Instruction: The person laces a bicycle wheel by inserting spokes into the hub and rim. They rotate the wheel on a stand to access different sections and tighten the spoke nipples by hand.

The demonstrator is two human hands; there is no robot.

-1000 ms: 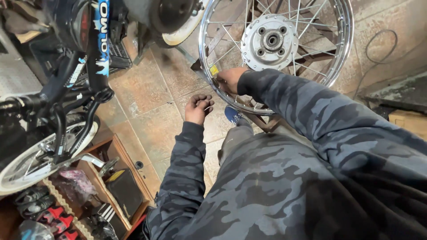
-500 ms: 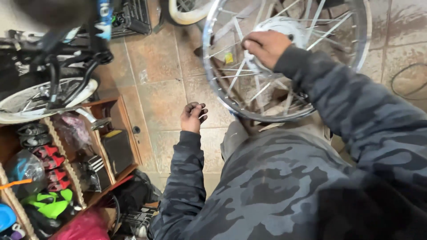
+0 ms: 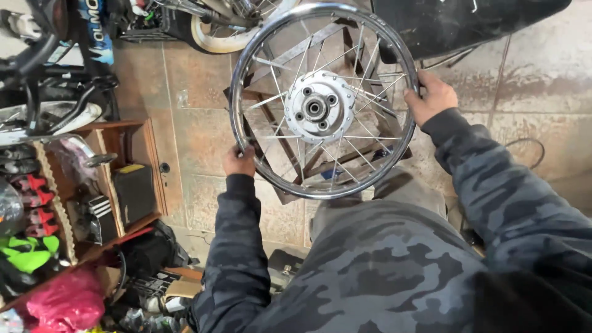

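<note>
A chrome spoked motorcycle wheel (image 3: 246,49) with a silver hub (image 3: 318,106) lies flat in front of me over a rusty metal frame stand (image 3: 290,157). My left hand (image 3: 239,161) grips the rim at its lower left. My right hand (image 3: 433,97) grips the rim at its right side. Both arms wear dark camouflage sleeves. The wheel carries no tyre.
A wooden shelf (image 3: 151,163) at left holds parts, a black box (image 3: 132,191), and red, green and pink items. A parked motorcycle (image 3: 55,80) stands at the upper left, a white-walled tyre (image 3: 216,38) behind the wheel, a black seat (image 3: 468,21) at the upper right. The floor is tiled.
My left hand has gone from hanging free to gripping the rim. My right hand has shifted from the spokes to the right rim. The wheel now lies centred before me.
</note>
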